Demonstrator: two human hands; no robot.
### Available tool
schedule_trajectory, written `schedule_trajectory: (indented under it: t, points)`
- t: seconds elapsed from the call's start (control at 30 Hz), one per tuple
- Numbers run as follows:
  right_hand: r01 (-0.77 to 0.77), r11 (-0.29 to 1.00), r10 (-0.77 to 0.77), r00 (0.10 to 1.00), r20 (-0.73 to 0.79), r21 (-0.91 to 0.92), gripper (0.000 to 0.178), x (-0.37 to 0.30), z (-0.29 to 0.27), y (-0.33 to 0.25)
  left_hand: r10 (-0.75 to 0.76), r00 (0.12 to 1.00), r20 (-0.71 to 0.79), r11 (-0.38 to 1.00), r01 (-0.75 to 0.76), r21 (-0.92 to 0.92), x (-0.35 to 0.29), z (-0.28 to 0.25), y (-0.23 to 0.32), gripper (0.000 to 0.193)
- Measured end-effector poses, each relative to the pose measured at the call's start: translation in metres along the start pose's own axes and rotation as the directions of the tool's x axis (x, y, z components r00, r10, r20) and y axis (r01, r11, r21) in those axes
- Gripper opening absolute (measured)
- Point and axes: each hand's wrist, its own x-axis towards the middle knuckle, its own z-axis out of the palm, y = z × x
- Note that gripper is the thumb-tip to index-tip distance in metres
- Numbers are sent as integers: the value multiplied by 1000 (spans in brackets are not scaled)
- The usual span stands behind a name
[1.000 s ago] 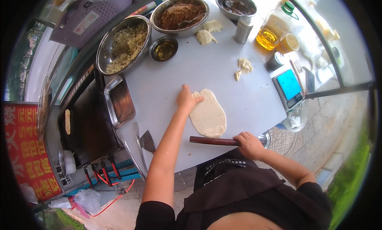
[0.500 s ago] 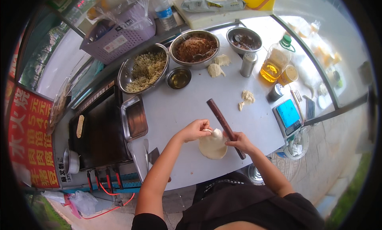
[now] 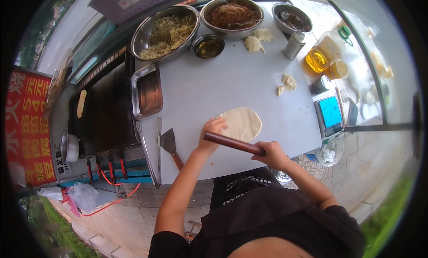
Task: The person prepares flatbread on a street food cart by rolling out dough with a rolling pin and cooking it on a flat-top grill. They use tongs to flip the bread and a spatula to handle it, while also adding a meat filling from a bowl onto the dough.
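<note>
A flat oval of dough [image 3: 243, 123] lies on the grey-white tabletop in front of me. My left hand [image 3: 213, 132] rests at its left edge, fingers stretched out over the rim and slightly blurred. Closed around the right end of a dark brown rolling pin [image 3: 234, 143] is my right hand [image 3: 271, 155]. The pin slants across the near side of the dough, its far end in front of my left hand. Whether the pin touches the dough I cannot tell. Smaller dough lumps [image 3: 289, 82] sit farther right, with more dough pieces [image 3: 255, 44] near the bowls.
Along the back stand bowls of greenish filling [image 3: 166, 35], brown filling [image 3: 234, 16] and oil [image 3: 208, 47]. Left are a metal tray [image 3: 149, 95], a scraper [image 3: 169, 142] and a griddle [image 3: 104, 111] holding one long dough piece. Right are a shaker [image 3: 294, 45], oil bottle [image 3: 317, 59] and scale [image 3: 330, 113].
The dough, earlier pinched up at its edge by my left hand, now lies flat. The rolling pin has swung from a steep slant to nearly crosswise. The whole view has shifted.
</note>
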Motion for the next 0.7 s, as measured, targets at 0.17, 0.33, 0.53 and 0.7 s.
schedule_trajectory:
  t: [0.17, 0.33, 0.53, 0.7]
  points:
    - [80, 991, -111, 938, -329, -104, 37, 27, -36, 16, 38, 964, -261, 965, 33, 262, 17, 61, 13, 55]
    - [125, 867, -274, 928, -252, -483, 37, 69, -39, 21, -81, 739, -669, 994, 110, 1, 3, 26, 25, 58]
    - [105, 772, -281, 941, -188, -627, 75, 71, 46, 27, -197, 942, -273, 881, 292, 371, -13, 58, 13, 65]
    - [13, 788, -201, 951, -237, -615, 77, 81, 54, 40, -145, 948, -284, 895, 248, 370, 2, 54, 17, 62]
